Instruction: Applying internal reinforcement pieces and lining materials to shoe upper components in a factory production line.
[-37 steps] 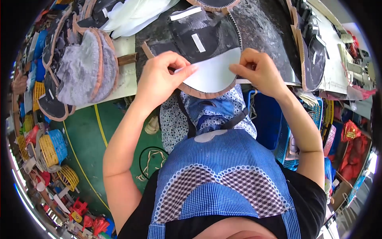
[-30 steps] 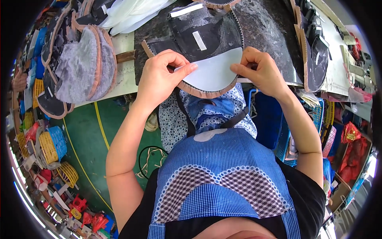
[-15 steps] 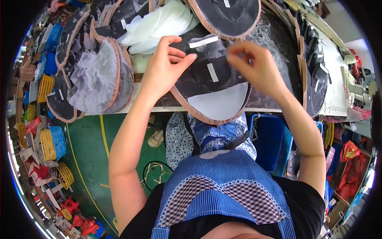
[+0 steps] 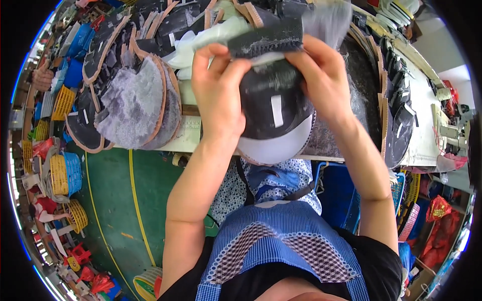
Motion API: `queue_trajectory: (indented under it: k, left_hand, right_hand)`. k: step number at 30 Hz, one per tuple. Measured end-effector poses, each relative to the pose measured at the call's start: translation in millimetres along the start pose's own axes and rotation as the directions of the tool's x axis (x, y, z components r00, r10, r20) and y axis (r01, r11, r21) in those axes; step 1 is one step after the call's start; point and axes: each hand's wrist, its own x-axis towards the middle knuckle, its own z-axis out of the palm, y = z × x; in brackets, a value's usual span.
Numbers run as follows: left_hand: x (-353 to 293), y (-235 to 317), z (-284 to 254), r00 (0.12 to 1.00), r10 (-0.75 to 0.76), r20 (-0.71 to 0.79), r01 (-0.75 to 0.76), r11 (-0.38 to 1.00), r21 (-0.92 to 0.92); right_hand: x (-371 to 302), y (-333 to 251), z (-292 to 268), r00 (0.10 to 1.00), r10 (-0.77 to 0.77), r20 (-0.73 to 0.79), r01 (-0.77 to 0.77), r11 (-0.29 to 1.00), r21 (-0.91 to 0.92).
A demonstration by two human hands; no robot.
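Observation:
A black, fur-lined shoe upper (image 4: 257,108) lies in front of me at the table's near edge. It bears a short white strip (image 4: 276,111) and a pale curved patch (image 4: 273,149) at its rounded near end. My left hand (image 4: 218,93) pinches the left end of its raised far edge (image 4: 266,42), thumb towards me. At the right end of that edge, the fingers of my right hand (image 4: 324,80) are closed on it. The edge is folded up between both hands. Fingertips behind it are partly hidden.
Grey fluffy-lined pieces (image 4: 130,103) stand at the left beside more black uppers. Thin whitish sheets (image 4: 208,39) lie behind my left hand. A blurred grey fluffy piece (image 4: 329,20) is at the far right. Black pieces (image 4: 401,120) line the right side; a blue basket (image 4: 334,193) sits below the table.
Both hands, earlier apart above the upper, have closed on its far edge and lifted it into a fold. The grey fluffy blur at the far right has appeared.

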Motion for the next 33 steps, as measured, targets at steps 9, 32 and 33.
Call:
queue_trajectory:
  k: [9,32,33]
  left_hand:
    - [19.9,-40.5,-88.0,0.921,-0.29,0.26,-0.047,0.58,0.813]
    - [62.6,-10.0,-97.0,0.381,-0.4,0.834,-0.855,0.189,0.482]
    - [67.6,-10.2,-90.1,0.374,-0.39,0.841,-0.848,0.223,0.481]
  right_hand:
    - [23.3,85.8,-20.8,0.942,0.167,0.29,0.08,0.73,-0.678]
    - [-16.5,39.5,-82.7,0.961,0.144,0.234,0.019,0.816,-0.578]
    - [-27.9,28.3,-107.0,0.875,0.467,0.128,-0.364,0.809,-0.462]
